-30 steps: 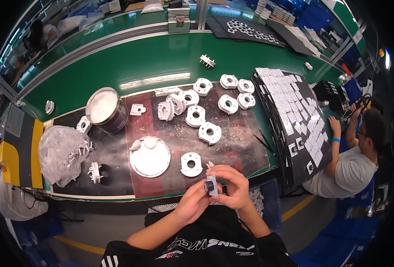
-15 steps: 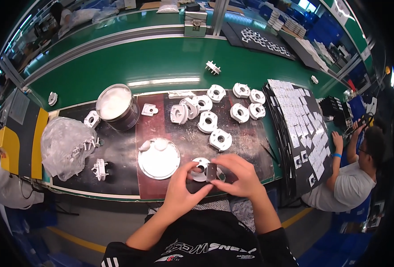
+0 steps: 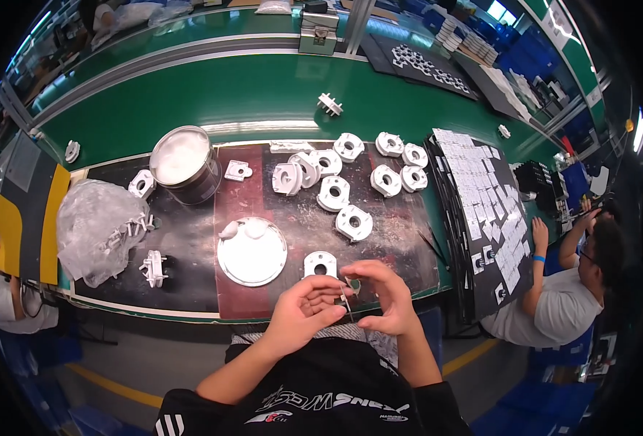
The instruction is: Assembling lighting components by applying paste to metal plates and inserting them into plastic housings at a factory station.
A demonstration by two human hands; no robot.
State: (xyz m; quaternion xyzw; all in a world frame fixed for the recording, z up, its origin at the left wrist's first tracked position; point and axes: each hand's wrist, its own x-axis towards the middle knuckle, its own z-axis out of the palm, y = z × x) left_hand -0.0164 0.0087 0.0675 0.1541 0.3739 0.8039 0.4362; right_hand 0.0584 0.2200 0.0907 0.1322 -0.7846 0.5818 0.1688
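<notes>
A small thin plate (image 3: 347, 302), seen almost edge-on, stands between my hands at the front edge of the bench. My left hand (image 3: 301, 311) is closed on it, with the thumb against one face and the fingers curled behind. My right hand (image 3: 388, 299) curves around the other side, its thumb and forefinger apart; contact with the plate is not clear. A small clear, ring-like piece (image 3: 354, 285) shows by the right fingers, its kind unclear. Just beyond my left fingers lies a white round housing (image 3: 320, 263) with a central hole.
Several similar white housings (image 3: 354, 223) lie farther back. To the left are a round white lid (image 3: 252, 251), an open can (image 3: 185, 167) and a plastic bag (image 3: 96, 229) of white parts. Stacked black sheets (image 3: 481, 218) with white pieces stand right, near a seated co-worker (image 3: 554, 291).
The plate has turned from showing its dark face to nearly edge-on and come lower, toward me. My right thumb and forefinger have spread apart. The view has shifted slightly.
</notes>
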